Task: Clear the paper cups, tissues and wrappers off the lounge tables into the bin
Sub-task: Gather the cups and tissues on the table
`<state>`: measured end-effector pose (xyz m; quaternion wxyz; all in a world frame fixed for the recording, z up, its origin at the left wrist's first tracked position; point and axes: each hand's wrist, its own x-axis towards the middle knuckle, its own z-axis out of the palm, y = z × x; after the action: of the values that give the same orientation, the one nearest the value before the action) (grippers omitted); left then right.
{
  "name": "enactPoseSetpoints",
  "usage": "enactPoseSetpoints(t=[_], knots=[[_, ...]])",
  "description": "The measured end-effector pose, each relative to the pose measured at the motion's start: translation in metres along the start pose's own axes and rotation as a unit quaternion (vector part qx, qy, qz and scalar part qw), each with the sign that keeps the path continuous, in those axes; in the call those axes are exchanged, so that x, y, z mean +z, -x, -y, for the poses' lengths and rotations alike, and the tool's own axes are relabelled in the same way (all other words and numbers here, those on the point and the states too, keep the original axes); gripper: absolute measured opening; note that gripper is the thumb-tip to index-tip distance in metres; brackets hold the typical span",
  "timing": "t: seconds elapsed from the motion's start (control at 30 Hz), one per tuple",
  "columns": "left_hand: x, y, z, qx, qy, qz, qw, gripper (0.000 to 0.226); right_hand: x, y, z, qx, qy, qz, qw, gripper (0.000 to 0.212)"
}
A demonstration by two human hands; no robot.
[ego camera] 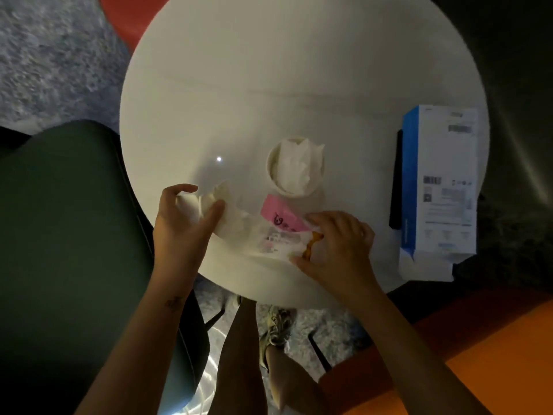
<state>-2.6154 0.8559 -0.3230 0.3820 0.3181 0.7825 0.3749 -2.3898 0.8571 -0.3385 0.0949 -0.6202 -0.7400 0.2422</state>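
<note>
Now, left hand (185, 223): fingers and thumb curled round a crumpled white tissue (209, 203), right at the table's near-left edge.
Right hand (338, 244): fingers bent, tips and thumb pinching the right end of a clear wrapper (276, 242) with a pink label, lying flat on the near side.
Orange scrap (311, 247): tucked under that hand, possibly a snack piece, too blurred to call.
Cup (270, 172): upright mid-table, just beyond the wrapper, crammed with white paper (294, 172).
Table (269, 70): round and white, with a glare spot left of the cup.
Box (440, 190): blue and white, lying at the right rim and overhanging it.
Dark slab (396, 181): right against the box's left side.
Chair (59, 235): green, pressed to the table's left.
Seat (478, 354): orange, near right.
Shoe (275, 324): below the table edge, on carpet.
</note>
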Motion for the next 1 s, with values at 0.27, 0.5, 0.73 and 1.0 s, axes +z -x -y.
enactPoseSetpoints(t=[0.27,0.5,0.73,1.0], knots=[[-0.010,0.068,0.014,0.002,0.061,0.053,0.997,0.036,0.009,0.030,0.001,0.102,-0.018,-0.061,0.993,0.046],[-0.010,0.093,0.025,0.025,0.056,0.062,0.996,0.036,-0.005,0.039,0.018,0.225,-0.308,-0.058,0.923,0.038],[-0.012,0.101,0.011,-0.005,0.109,0.089,0.990,0.041,-0.019,0.050,0.066,0.160,-0.494,0.026,0.854,0.028],[-0.015,0.102,-0.009,-0.033,0.217,0.172,0.960,0.043,-0.016,0.054,0.085,0.186,-0.433,0.025,0.882,0.018]])
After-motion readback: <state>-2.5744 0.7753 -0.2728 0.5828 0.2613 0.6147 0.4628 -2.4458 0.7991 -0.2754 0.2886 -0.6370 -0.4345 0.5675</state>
